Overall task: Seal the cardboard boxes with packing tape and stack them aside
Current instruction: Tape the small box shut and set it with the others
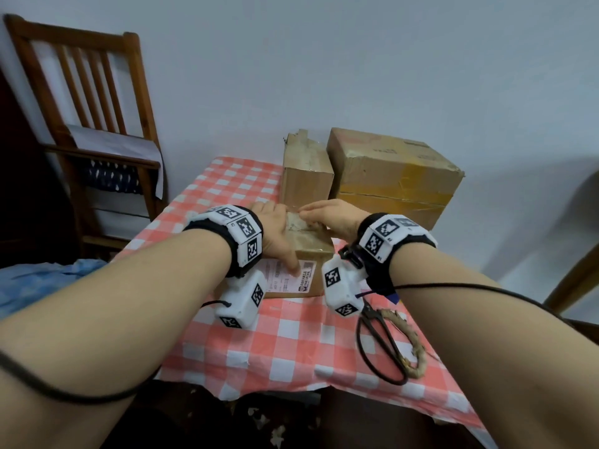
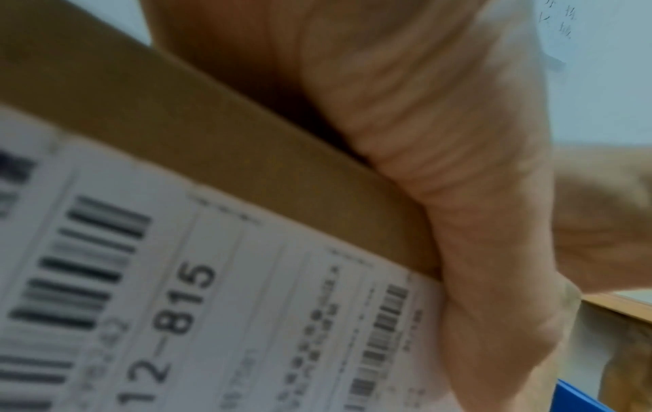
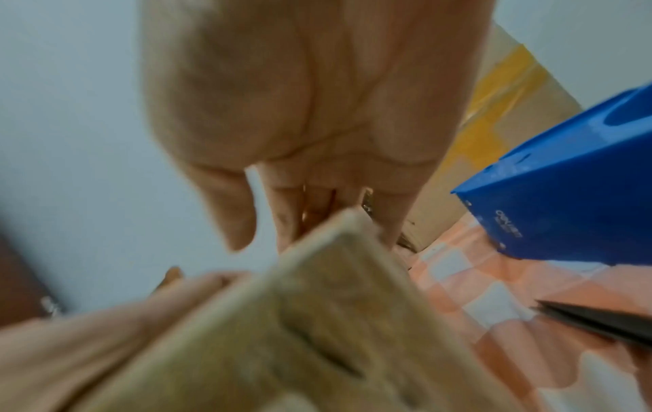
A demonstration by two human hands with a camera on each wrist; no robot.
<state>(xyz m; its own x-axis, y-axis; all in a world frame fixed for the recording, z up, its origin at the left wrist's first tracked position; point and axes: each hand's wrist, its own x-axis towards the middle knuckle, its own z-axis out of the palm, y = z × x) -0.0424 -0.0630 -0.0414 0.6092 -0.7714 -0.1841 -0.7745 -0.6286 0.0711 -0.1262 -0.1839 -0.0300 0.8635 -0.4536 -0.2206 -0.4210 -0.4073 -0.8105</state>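
Observation:
A small cardboard box [image 1: 312,243] stands mid-table, a white shipping label [image 1: 291,281] on its near face. My left hand [image 1: 275,231] lies over the left part of its top, with the thumb pressed down on the label [image 2: 211,306]. My right hand [image 1: 330,215] rests flat on the top, fingers straight and pointing left toward the other hand's fingers. In the right wrist view the right hand [image 3: 317,111] touches the box's [image 3: 317,320] far top edge. Both hands hide the top seam.
Behind stand a narrow opened box [image 1: 306,170] and a larger box [image 1: 395,170] with yellow tape. Black scissors [image 1: 382,338] and a brown tape ring [image 1: 415,348] lie at right, near a blue dispenser [image 3: 564,195]. A wooden chair [image 1: 90,124] stands at left.

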